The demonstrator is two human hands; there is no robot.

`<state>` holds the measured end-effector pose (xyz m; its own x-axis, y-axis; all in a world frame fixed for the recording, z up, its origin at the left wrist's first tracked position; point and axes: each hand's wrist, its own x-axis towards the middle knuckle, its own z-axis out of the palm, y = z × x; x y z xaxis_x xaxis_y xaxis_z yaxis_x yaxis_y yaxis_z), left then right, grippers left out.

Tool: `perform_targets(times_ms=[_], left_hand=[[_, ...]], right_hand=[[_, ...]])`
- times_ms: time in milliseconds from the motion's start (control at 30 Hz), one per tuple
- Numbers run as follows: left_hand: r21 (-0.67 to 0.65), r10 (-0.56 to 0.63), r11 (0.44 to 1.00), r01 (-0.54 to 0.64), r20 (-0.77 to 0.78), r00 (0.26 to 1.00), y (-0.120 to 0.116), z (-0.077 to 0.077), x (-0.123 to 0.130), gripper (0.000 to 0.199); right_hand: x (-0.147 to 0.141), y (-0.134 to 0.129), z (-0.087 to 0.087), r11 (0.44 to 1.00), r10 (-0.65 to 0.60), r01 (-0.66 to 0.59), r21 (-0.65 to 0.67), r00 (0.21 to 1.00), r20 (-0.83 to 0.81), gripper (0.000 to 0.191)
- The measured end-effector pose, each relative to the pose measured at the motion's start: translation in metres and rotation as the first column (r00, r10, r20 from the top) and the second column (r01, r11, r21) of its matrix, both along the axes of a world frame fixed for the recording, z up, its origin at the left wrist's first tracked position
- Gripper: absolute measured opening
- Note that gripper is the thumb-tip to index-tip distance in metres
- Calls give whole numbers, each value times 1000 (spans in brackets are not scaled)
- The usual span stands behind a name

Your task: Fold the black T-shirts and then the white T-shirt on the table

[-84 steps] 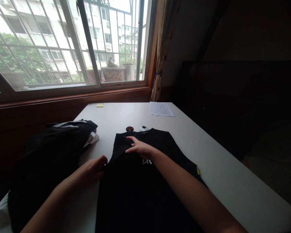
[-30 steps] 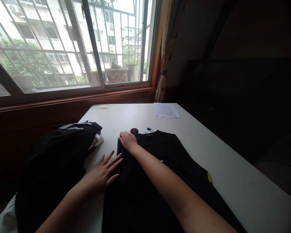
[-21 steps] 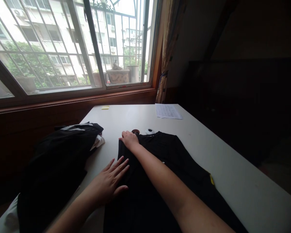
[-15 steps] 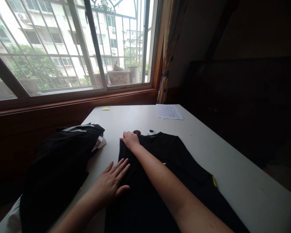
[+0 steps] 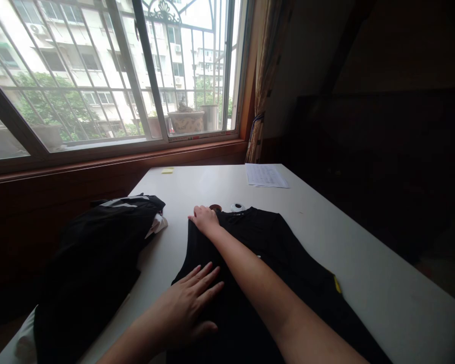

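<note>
The black shirt (image 5: 235, 328) lies on the table (image 5: 371, 288), its spreading seemingly almost done, its body unfolded; the left hand (image 5: 191, 303) lies over it, fingers wide. The right hand (image 5: 206, 218) curls at its top (pinching or not, I cannot tell).

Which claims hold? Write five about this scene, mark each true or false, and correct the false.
The left hand is spread over the black shirt. True.
The papers lie at the far end of the table. True.
The right hand is on the papers. False: it is on the shirt.
The yellow note lies right of the papers. False: left of them.
The dark clothing pile lies left of the shirt. True.
</note>
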<state>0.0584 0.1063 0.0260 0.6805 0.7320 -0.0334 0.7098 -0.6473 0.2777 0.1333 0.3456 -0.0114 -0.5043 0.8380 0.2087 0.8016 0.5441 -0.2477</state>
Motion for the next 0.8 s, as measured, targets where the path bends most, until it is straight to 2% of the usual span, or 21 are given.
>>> perform_targets(times_ms=[67,133,200,300,400,467,567,633,733,800], left_hand=[[-2,-64,998,64,21,998,1,1,2,80],[57,-62,997,59,49,997,5,-3,1,76],[152,29,988,-39,69,997,11,-9,-5,71],[265,186,945,-194,56,981,20,-26,-18,72],[328,232,918,-223,10,973,24,-42,-30,76],[351,238,911,-217,-16,971,24,-48,-34,77],[364,239,908,-210,-38,970,20,-47,-30,78],[360,206,916,-177,-45,978,18,-41,-23,79],[345,129,932,-109,-38,991,15,-33,-12,81],[334,116,937,-101,-25,993,14,-31,-7,83]], right_hand=[[4,1,0,1000,23,-23,-17,1000,-6,33],[11,2,0,997,67,-69,-43,997,-40,37],[20,3,-1,987,138,-146,-73,985,-101,45],[35,6,-4,956,268,-285,-76,947,-178,55],[45,9,-7,934,344,-357,-28,916,-208,53],[49,11,-8,948,311,-317,3,927,-209,47],[52,12,-8,982,188,-182,48,965,-185,37],[54,10,-6,987,152,-139,85,972,-177,33],[58,1,-1,969,219,-191,156,956,-194,26],[61,-6,3,932,342,-305,196,920,-191,28]])
